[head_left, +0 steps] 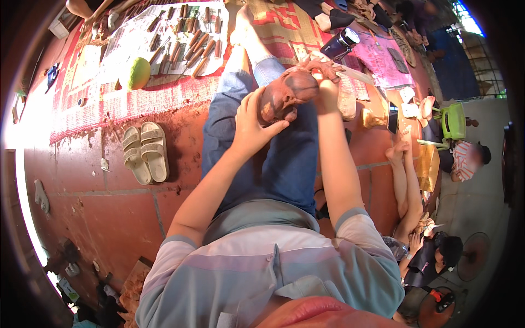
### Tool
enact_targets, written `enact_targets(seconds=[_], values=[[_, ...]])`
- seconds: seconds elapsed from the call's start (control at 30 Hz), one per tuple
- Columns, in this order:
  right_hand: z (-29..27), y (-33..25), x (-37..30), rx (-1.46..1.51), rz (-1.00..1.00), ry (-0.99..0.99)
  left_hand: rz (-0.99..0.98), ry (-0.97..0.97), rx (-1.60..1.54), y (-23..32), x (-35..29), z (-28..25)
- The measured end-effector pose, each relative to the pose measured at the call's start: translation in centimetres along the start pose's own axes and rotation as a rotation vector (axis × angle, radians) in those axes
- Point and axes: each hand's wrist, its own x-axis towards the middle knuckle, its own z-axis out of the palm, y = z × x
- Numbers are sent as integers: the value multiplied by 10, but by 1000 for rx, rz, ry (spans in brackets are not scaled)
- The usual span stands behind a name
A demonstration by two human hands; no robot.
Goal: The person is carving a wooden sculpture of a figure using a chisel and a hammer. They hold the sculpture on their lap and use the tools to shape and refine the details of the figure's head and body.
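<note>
A reddish-brown carved wooden figure (pixel 290 94) with rounded, bulging forms rests above my lap, over my jeans. My left hand (pixel 252 121) grips its left side, thumb stretched along the near edge and fingers wrapped round behind. On the far right side, my right hand (pixel 326 92) holds the carving near its knobbly, branching end; most of those fingers are hidden by the wood. Beyond the carving, a dark cylindrical lamp or flask with a pale round end (pixel 340 44) lies on the mat.
Several wood-handled carving tools (pixel 196 46) lie on a white sheet (pixel 123 46) over a red patterned mat (pixel 82 106). A green-yellow ball-like fruit (pixel 139 74) sits nearby. Beige sandals (pixel 146 153) stand on the tiled floor at left. Other people (pixel 424 259) sit at right near a green chair (pixel 453 123).
</note>
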Motion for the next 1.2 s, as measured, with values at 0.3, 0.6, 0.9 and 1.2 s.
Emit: enact_targets(seconds=[0.3,0.6,0.9,1.2], values=[[142,-42,-147,-1268,-649,-246,204,-451,-380,-2,53,-18],[151,7,-136,-2046,-623,-604,243,-381,-484,-14,50,-8],[152,18,-127,-2075,-639,-567,188,-212,-568,-17,46,9],[151,19,-131,-2018,-722,-500,4,-159,-597,3,45,7]])
